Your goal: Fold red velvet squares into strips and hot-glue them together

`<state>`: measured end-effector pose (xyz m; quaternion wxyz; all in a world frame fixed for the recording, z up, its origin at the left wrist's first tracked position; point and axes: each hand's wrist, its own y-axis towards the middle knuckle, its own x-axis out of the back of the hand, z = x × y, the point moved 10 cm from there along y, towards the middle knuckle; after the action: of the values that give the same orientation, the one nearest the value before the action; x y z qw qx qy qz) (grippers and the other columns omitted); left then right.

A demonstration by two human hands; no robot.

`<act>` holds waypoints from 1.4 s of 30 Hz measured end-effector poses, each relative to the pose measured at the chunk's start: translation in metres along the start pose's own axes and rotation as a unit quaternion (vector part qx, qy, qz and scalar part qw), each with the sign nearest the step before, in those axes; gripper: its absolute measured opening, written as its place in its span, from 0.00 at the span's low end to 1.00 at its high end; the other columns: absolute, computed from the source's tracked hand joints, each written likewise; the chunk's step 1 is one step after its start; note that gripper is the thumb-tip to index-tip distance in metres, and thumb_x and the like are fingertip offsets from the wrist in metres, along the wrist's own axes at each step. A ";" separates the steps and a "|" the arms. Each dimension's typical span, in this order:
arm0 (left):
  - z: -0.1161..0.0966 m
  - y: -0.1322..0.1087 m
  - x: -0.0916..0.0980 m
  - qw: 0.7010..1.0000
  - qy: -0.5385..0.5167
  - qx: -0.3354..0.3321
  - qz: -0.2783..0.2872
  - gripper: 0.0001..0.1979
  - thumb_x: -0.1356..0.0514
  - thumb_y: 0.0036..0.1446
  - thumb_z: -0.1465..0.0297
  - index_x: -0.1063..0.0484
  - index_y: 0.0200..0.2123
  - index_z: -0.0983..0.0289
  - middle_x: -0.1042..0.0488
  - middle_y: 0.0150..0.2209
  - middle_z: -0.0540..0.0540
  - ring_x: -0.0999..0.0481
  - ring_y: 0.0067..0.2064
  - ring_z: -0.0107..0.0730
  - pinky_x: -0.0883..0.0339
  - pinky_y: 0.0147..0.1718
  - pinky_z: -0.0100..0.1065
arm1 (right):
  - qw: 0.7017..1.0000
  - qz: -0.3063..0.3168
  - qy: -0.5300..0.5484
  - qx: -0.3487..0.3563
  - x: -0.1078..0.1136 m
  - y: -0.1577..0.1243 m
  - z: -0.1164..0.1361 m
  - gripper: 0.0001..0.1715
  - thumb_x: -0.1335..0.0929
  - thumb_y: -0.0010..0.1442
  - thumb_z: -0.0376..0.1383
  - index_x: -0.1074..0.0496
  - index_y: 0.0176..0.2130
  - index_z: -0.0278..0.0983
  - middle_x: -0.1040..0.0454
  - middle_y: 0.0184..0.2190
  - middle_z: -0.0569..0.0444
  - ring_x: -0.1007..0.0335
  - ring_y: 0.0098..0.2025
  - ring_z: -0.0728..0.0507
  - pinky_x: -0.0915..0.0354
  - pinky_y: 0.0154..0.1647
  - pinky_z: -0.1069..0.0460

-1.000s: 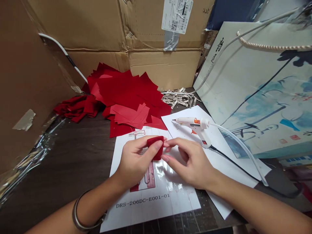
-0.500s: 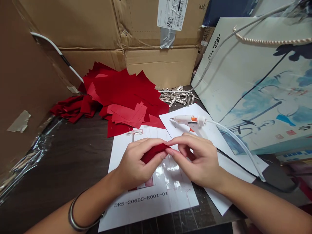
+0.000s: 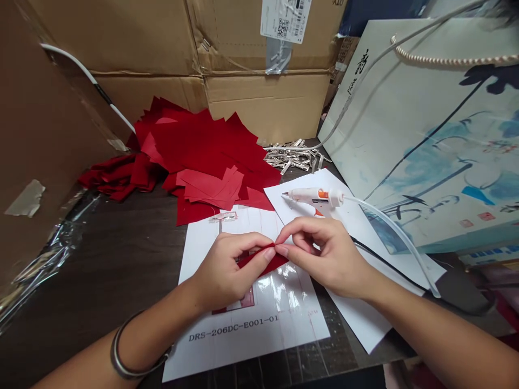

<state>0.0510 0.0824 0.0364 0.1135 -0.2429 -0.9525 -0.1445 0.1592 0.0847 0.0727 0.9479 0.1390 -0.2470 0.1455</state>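
Head view: both hands at the small, dark-red, soft-looking cloth piece (image 3: 276, 264).
The cloth is held between them, over the white, rectangular printed paper sheet (image 3: 295, 327), its visible length running left to right (much is covered, so its true long axis cannot be told). The left hand (image 3: 227, 270) covers more of it, fingers closed on its left part; the right hand (image 3: 324, 256) pinches its upper edge, thumb and forefinger nearly together.
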 end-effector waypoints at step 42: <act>0.025 0.007 0.021 0.977 -0.141 0.109 -0.114 0.11 0.37 0.58 0.63 0.21 0.32 0.67 0.19 0.28 0.56 0.19 0.32 0.34 0.25 0.34 0.32 | 0.946 -0.061 0.290 -0.132 0.003 0.009 -0.041 0.21 0.28 0.58 0.43 0.33 0.19 0.37 0.51 0.12 0.64 0.61 0.15 0.55 0.58 0.17 0.54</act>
<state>0.0331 0.1055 0.0208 -0.0134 -0.1366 -0.9904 -0.0162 0.1764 0.1070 0.0420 0.9955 -0.0210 0.0304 0.0878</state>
